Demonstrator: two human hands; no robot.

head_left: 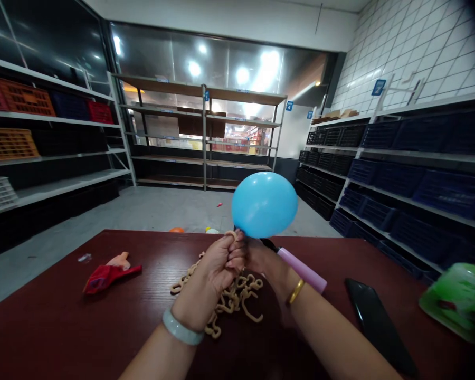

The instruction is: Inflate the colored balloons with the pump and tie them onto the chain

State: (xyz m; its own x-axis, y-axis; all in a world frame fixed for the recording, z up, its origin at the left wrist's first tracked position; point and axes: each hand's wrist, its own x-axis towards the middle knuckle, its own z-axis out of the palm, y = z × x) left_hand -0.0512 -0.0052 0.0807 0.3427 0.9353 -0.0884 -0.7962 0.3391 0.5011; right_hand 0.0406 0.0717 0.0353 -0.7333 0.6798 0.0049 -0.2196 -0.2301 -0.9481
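An inflated blue balloon (265,206) rises just beyond my joined hands, with its neck end down at the fingers. My right hand (251,253), below a gold bangle, is closed at that neck. Pressed against it, my left hand (221,261) is closed too, and a small loop of tan cord shows at its fingertips. The rest of the tan cord (231,301), curly and knobbly, lies heaped on the table under both hands. Fingers hide the balloon's knot or opening.
On the dark red table (142,338) lie uninflated balloons (111,274) at left. To the right are a pink cylinder (303,269), a black phone (376,322) and a green package (459,301). Shelves with crates (404,184) line the room. An orange balloon (177,230) shows past the far edge.
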